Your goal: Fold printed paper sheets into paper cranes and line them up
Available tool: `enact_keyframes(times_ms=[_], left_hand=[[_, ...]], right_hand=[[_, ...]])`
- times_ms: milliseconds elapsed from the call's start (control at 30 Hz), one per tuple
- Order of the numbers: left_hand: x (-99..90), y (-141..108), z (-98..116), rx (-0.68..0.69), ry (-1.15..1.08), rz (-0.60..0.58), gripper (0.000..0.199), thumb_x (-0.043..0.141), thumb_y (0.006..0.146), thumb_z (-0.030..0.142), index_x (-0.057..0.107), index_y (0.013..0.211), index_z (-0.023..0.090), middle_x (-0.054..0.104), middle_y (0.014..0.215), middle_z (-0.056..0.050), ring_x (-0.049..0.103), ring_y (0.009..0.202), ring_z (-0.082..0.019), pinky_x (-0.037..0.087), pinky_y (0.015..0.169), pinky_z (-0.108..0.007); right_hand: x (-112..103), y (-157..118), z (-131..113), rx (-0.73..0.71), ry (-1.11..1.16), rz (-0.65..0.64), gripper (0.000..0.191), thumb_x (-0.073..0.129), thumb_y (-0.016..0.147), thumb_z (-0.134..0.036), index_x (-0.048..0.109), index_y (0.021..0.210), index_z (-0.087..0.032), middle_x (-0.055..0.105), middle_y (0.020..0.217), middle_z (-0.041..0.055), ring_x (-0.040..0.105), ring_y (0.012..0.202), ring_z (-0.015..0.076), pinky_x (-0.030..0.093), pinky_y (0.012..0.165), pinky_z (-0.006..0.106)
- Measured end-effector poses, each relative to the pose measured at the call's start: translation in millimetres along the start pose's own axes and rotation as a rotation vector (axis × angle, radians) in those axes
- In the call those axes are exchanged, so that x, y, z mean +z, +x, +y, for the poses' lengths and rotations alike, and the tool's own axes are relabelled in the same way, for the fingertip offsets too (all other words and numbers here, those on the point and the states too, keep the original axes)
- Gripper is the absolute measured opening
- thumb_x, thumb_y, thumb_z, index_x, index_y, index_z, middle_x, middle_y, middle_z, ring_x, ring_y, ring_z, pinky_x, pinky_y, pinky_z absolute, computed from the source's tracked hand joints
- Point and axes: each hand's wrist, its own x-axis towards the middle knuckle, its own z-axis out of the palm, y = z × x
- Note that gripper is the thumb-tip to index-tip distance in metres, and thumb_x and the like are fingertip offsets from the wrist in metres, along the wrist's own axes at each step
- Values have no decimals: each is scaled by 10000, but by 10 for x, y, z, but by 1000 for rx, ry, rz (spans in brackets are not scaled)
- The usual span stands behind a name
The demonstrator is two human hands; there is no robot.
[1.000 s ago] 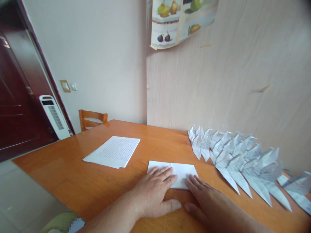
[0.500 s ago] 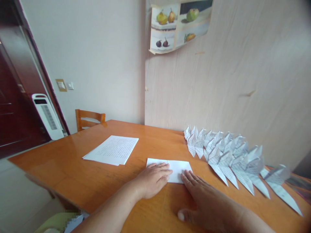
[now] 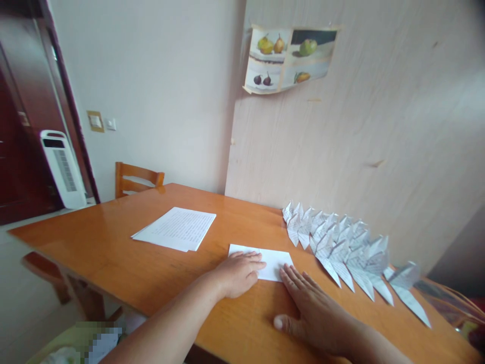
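Observation:
A folded white paper (image 3: 272, 260) lies flat on the orange-brown wooden table in front of me. My left hand (image 3: 240, 273) rests over its left part, palm down, the fingers stretched toward the right. On the paper's right edge lie the fingertips of my right hand (image 3: 312, 308), whose thumb is spread out over the wood. Neither hand grasps anything. The palms hide part of the sheet's lower left side.
A stack of written sheets (image 3: 178, 228) lies on the table (image 3: 113, 258) to the left. Several folded paper pieces (image 3: 341, 242) stand in rows at the right. Behind the table are a wooden chair (image 3: 140, 174) and a wall with fruit pictures (image 3: 291, 60).
The camera view has tilted and shifted, so the wall pictures and paper rows appear elsewhere in the frame. Both hands remain on the folded paper in nearly the same pose.

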Motion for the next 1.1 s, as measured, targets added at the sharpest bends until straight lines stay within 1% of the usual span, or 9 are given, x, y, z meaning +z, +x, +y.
enact_keyframes(times_ms=[100,167,267,400,533,633,800,1000,1100], left_hand=[[9,-1,-8,19,23,18,461,378,986,277,544,1416,261,416,1554,-53,338,1466,-208,249,1210,-442],[9,-2,-12,32,31,26,460,373,988,271,545,1415,256,419,1552,-54,340,1465,-196,243,1214,-425],[16,0,-20,43,34,28,463,369,986,256,542,1416,264,410,1556,-41,341,1463,-190,239,1215,-420],[38,10,-41,42,17,36,461,371,989,277,552,1410,236,420,1548,-60,350,1460,-206,235,1215,-425],[56,14,-63,52,9,53,452,385,987,285,549,1408,269,419,1552,-29,351,1459,-196,232,1215,-421],[60,8,-78,52,14,52,459,389,979,268,547,1411,267,409,1558,-29,342,1463,-197,241,1211,-420],[66,4,-96,37,15,32,460,372,992,299,540,1420,268,404,1562,-40,322,1473,-201,244,1213,-420],[62,4,-93,38,8,46,459,375,987,295,551,1410,266,407,1559,-34,340,1464,-210,245,1212,-422],[64,5,-92,38,9,51,464,379,982,289,550,1413,271,417,1555,-27,346,1461,-207,247,1212,-408]], right_hand=[[-20,20,-46,-38,-56,26,1030,509,852,-726,232,1551,-23,196,1587,247,147,1495,356,118,1225,549],[-25,28,-108,-65,-75,52,1018,484,859,-741,273,1540,-13,251,1570,262,198,1486,364,135,1223,552],[-26,37,-240,-96,-81,78,1029,447,841,-796,319,1539,-51,300,1560,255,245,1470,389,180,1210,566],[-40,70,-406,-54,-113,51,1026,373,821,-851,330,1552,-133,315,1563,250,241,1450,453,217,1173,622],[-42,78,-460,-11,-122,41,1019,346,820,-859,357,1544,-143,307,1563,264,247,1444,468,226,1162,631],[-28,28,-414,-6,-134,62,1025,361,814,-861,382,1532,-130,337,1548,262,270,1443,455,222,1164,634],[0,-107,-230,32,-182,100,1003,373,836,-834,427,1502,-86,384,1521,266,320,1433,429,221,1176,618],[27,-245,-12,80,-218,124,1002,355,813,-866,462,1488,-133,390,1531,238,335,1436,398,230,1179,607],[9,-274,71,94,-234,153,945,374,834,-839,505,1464,-147,412,1527,218,354,1428,397,246,1175,604]])
